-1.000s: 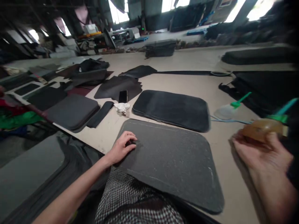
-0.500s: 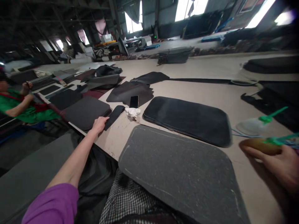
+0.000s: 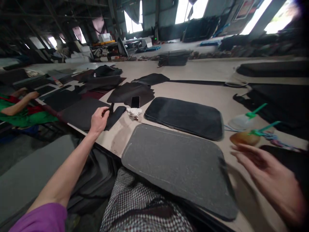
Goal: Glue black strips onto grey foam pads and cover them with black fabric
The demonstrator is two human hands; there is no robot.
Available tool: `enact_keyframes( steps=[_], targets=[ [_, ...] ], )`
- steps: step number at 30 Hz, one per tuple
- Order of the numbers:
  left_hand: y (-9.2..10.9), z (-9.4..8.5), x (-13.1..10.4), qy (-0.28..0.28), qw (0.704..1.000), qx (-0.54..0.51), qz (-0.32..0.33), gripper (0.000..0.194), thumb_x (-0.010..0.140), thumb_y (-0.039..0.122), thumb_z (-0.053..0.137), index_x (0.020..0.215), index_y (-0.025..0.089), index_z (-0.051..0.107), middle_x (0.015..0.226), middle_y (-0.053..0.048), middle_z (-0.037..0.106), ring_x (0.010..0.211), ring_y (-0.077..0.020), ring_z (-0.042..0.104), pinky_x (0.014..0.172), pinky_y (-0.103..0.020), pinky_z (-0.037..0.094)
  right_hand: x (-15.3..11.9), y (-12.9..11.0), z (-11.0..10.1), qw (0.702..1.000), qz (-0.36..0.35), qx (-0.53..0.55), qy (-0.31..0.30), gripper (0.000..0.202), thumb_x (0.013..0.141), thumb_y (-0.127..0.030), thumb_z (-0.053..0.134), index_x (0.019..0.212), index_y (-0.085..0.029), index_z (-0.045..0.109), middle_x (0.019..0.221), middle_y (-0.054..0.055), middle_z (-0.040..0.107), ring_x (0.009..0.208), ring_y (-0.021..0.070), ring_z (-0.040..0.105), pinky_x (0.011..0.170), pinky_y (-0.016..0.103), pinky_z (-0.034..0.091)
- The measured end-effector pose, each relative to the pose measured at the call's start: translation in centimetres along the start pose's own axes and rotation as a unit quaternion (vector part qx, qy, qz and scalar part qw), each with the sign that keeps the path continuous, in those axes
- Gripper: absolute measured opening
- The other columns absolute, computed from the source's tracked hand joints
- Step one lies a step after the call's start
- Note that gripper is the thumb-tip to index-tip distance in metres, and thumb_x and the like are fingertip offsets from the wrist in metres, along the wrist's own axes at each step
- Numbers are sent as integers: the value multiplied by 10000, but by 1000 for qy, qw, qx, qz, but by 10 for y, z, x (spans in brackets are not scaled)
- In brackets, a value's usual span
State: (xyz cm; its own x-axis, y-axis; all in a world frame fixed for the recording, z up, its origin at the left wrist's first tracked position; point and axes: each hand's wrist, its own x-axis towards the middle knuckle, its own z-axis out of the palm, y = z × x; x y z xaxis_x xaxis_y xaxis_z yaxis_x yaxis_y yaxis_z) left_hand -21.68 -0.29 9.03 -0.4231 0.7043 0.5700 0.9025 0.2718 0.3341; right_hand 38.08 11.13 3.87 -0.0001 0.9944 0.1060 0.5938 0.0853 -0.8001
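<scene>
My left hand (image 3: 99, 120) is raised over the stack of dark strips (image 3: 116, 117), with finger and thumb pinched on a small dark strip (image 3: 111, 108) whose end stands up. My right hand (image 3: 265, 175) is at the right, fingers stretched out and nothing in them, somewhat blurred. Just beyond its fingertips lies a squeeze bottle (image 3: 245, 139) of amber liquid with a green nozzle. In front of me is a large grey rounded mat (image 3: 173, 164) with a pale line along its edge. Behind it is a stack of black rounded mats (image 3: 184, 116).
A clear bottle (image 3: 238, 121) with a green cap lies behind the amber one. A phone (image 3: 135, 101) and a crumpled white cloth (image 3: 134, 112) are mid-table. Dark sheets (image 3: 130, 93) lie beyond. A co-worker in green (image 3: 24, 117) is at the left.
My right hand has come off the amber bottle and drawn nearer to me. My left hand has lifted from the strips with a strip's end pinched up. The view has shifted somewhat.
</scene>
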Motion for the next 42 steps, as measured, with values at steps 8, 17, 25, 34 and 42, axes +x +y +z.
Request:
enact_keyframes(
  steps=[8, 17, 25, 34, 42],
  targets=[
    [201, -43, -138, -94, 819, -128, 552, 267, 971, 144, 579, 1225, 135, 662, 1057, -108, 735, 948, -188, 695, 820, -331, 591, -109, -96, 87, 786, 164, 494, -334, 657, 855, -688, 710, 1212, -136, 705, 1264, 201, 696, 1081, 292, 709, 943, 421, 571],
    [217, -26, -220, -177, 824, -236, 484, 308, 959, 68, 567, 1261, 45, 626, 1026, -146, 727, 857, -185, 683, 721, -307, 589, -156, -64, 89, 652, 317, 672, -151, 228, 917, -205, 577, 1073, -115, 716, 1183, 165, 742, 1062, 249, 729, 1012, 429, 556],
    [225, -24, -240, -196, 825, -256, 464, 339, 955, 51, 570, 1291, 43, 620, 1069, -158, 717, 948, -195, 682, 797, -285, 594, -174, -68, 66, 648, 203, 725, -113, 495, 975, -549, 576, 1217, -141, 718, 1258, 150, 710, 1189, 298, 658, 1040, 469, 522],
    [254, -27, -235, -269, 748, -329, 509, 242, 1017, 168, 511, 1196, 80, 647, 924, -110, 741, 739, -169, 689, 636, -265, 576, -169, -51, 52, 725, 230, 623, -183, 314, 794, -390, 879, 920, -127, 761, 818, 56, 742, 662, 124, 649, 689, 231, 538],
    [242, 21, -179, -312, 836, -315, 322, 258, 1034, 230, 499, 1251, 197, 635, 1150, -104, 711, 1062, -167, 684, 914, -286, 583, -163, -41, 36, 753, 244, 604, -96, 380, 649, -293, 975, 732, -158, 629, 763, 39, 740, 665, 133, 664, 669, 230, 539]
  ],
)
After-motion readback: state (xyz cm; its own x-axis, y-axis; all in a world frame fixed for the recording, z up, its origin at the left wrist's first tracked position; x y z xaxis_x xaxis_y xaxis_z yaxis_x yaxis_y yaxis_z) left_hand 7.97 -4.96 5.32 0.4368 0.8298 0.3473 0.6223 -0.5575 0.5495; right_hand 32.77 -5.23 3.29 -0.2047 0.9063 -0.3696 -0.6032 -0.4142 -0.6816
